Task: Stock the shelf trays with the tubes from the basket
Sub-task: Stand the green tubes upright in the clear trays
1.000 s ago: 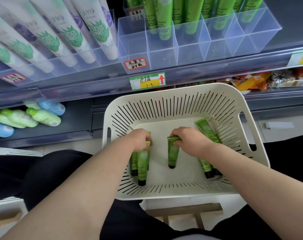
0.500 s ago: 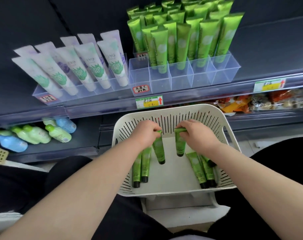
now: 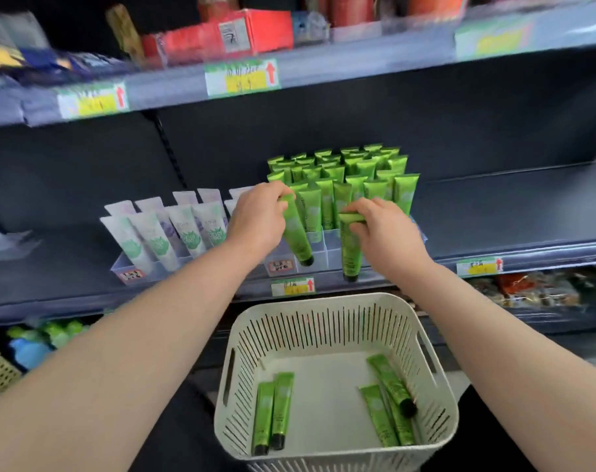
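My left hand (image 3: 259,216) pinches one green tube (image 3: 296,233) by its flat crimped end. My right hand (image 3: 385,229) pinches a second green tube (image 3: 351,247) in the same way. Both tubes hang with the black cap down. The first is at the front of the clear tray (image 3: 320,257); I cannot tell if its cap is inside or not. The second hangs just in front of the tray's front wall, its cap below the rim.

I judge these tubes to be light and soft in the body, with a glossy skin that may slip. The crimped end is flat and stiffer, so it is the good place to hold. The hard cap should go in first.

The back of the tray is full of standing green tubes (image 3: 357,178), close together, and I think a push could tip them. The second tube needs to be lifted over the front wall.

Left of the tray stand white tubes (image 3: 187,233). Below the tray is the basket (image 3: 323,301), with more tubes lying flat (image 3: 272,413) in it. A price label (image 3: 293,286) sits just under the tray.
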### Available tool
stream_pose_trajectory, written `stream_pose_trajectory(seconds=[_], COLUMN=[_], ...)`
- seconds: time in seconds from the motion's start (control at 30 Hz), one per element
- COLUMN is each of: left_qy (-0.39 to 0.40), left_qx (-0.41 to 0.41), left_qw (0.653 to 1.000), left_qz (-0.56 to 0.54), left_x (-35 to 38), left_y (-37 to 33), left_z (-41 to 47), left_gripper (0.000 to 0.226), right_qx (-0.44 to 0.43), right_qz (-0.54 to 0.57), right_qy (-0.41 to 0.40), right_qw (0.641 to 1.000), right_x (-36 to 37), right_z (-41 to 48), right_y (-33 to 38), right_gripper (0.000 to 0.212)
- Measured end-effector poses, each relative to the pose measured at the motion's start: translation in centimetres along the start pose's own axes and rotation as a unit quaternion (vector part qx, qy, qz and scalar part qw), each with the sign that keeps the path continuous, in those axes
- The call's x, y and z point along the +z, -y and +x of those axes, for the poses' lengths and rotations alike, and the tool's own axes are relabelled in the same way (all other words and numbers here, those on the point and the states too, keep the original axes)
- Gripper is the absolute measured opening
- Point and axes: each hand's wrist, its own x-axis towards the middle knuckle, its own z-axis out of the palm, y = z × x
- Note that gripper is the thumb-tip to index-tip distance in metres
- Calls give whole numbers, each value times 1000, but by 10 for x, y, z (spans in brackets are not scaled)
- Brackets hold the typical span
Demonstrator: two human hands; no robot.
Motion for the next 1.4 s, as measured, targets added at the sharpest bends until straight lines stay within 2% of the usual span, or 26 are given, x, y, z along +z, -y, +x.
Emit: stream_pose_trajectory(seconds=[0.27,0.57,0.87,1.2,1.4], left_qy=[-27,75,111,53,89], left_qx=[-3,12,6,39,64], left_qw=[996,985,974,984,978], left_qz=[80,154,198,163,176], left_x=[-1,35,50,15,-4], left_y=[16,38,46,44,58], left_z=[54,96,108,77,31], left_gripper=[36,46,52,36,30], right_qx=[-46,-61,-61,-43,-36], right_qz=[-21,-5,10,18,9], right_qy=[-48,-44,-36,-32,-33], right_qw=[998,997,997,998,999], right_x=[10,34,38,37,50], right_z=[47,70,78,97,118], right_y=[10,0,-3,21,46], right_gripper=[26,24,25,29,30])
